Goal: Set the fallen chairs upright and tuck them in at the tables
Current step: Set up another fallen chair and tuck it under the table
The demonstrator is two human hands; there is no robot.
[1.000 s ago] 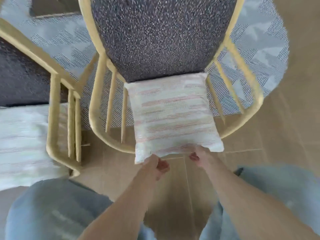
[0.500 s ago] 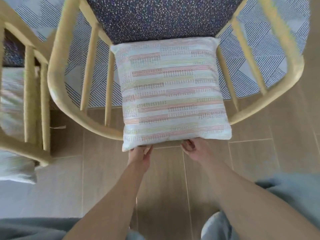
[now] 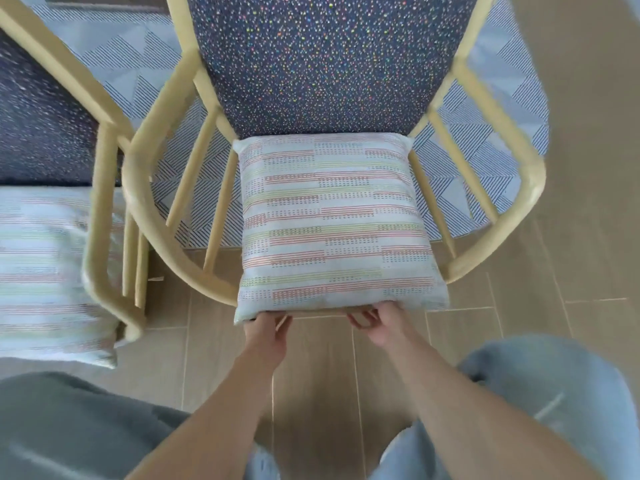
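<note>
Wood-look floor tiles fill the lower view; a round blue-striped rug lies under the seating. Far left: a second chair, yellow frame, upright, with a striped cushion on its speckled seat. Centre: the main chair, upright on its legs, curved yellow rail toward the camera, dark speckled seat and a striped pillow leaning against the backrest. Left hand reaches under the pillow's lower left edge, fingers curled around the rail beneath it. Right hand grips the same rail under the lower right edge, fingers curled. No worktop visible.
</note>
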